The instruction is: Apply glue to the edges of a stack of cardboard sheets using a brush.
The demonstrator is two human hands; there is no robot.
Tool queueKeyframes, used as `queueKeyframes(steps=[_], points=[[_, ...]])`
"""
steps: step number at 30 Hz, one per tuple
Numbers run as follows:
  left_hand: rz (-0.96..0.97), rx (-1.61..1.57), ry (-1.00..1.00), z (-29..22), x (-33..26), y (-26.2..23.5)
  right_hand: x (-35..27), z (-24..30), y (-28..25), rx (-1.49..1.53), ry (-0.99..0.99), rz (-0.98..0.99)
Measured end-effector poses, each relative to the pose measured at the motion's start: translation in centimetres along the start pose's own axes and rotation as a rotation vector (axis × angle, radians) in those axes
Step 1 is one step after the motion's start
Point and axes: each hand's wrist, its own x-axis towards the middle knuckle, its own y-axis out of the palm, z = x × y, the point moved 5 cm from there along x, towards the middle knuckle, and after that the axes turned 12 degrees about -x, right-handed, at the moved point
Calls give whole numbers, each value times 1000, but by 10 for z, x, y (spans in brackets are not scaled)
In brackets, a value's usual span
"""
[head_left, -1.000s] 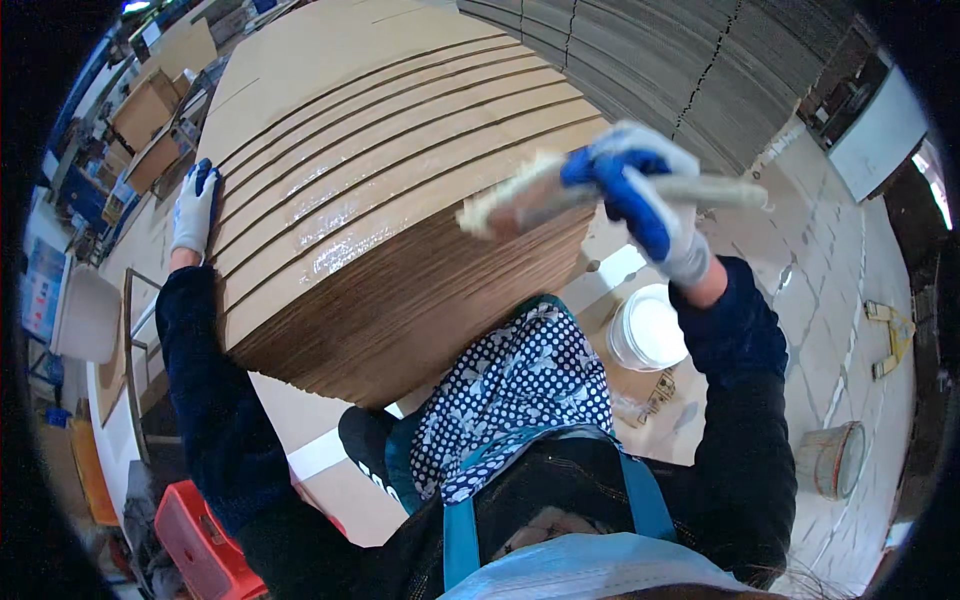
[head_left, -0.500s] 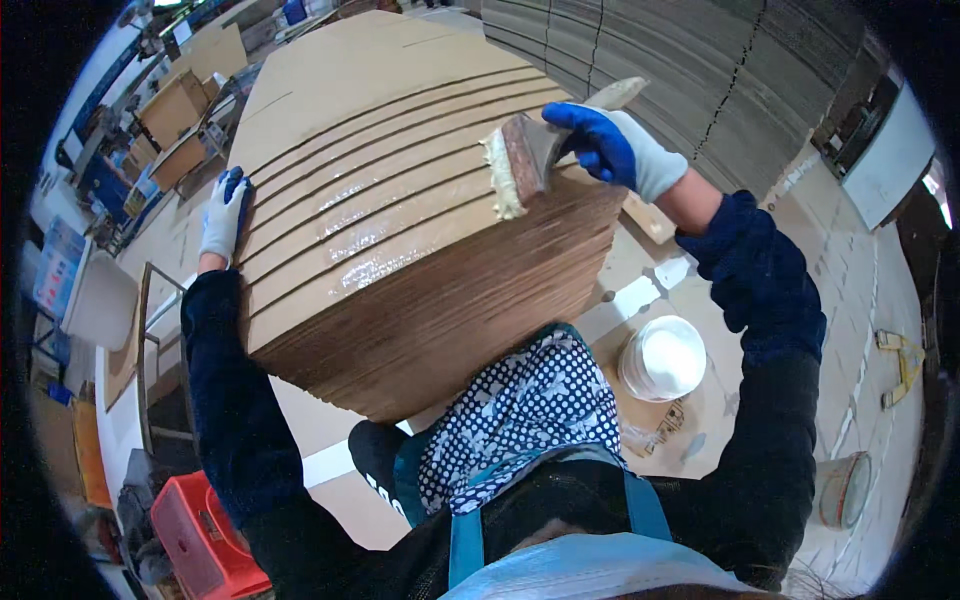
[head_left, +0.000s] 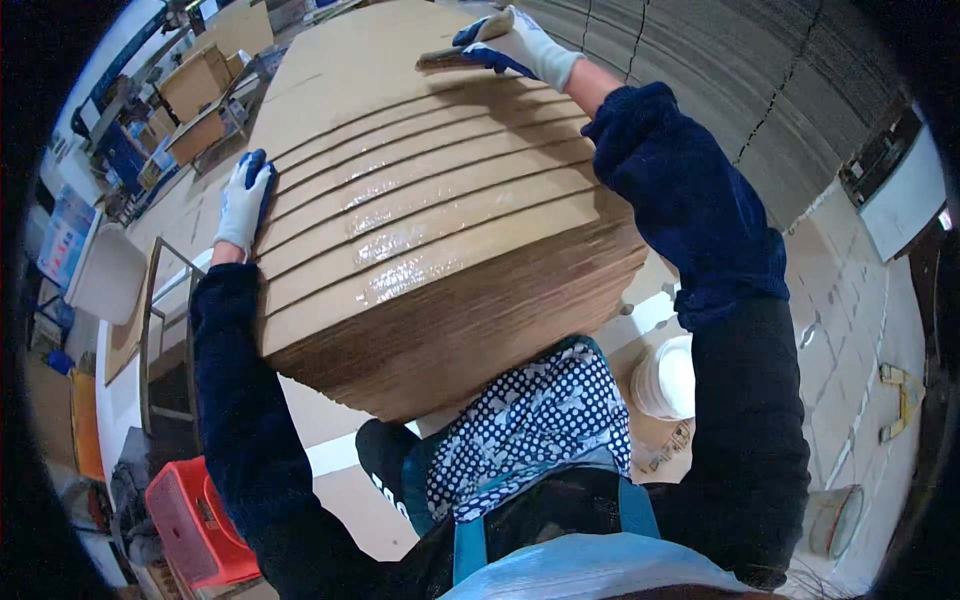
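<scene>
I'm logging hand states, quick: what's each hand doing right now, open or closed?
Left hand: open, resting along the left edge of the stacked brown sheets.
Right hand: closed, holding a flat paintbrush.

Right hand [head_left: 508, 47] gripping brush [head_left: 446, 62], left hand [head_left: 245, 198] on cardboard stack [head_left: 430, 225], bucket [head_left: 664, 380]

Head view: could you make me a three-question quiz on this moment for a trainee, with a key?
1. Which hand holds the brush?
2. True or false: the left hand is at the left edge of the stack of brown sheets.
3. In the picture, where is the white bucket?
A) on top of the stack
B) to the lower right of the stack
C) in the upper left corner

Key: 1. the right hand; 2. true; 3. B
</scene>
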Motion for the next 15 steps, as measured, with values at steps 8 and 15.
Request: queueKeyframes(steps=[8, 15], points=[[35, -68, 35, 35, 1, -7, -62, 48, -1, 369, -268, -260], [22, 2, 39, 15, 5, 2, -234, 85, -33, 290, -39, -134]])
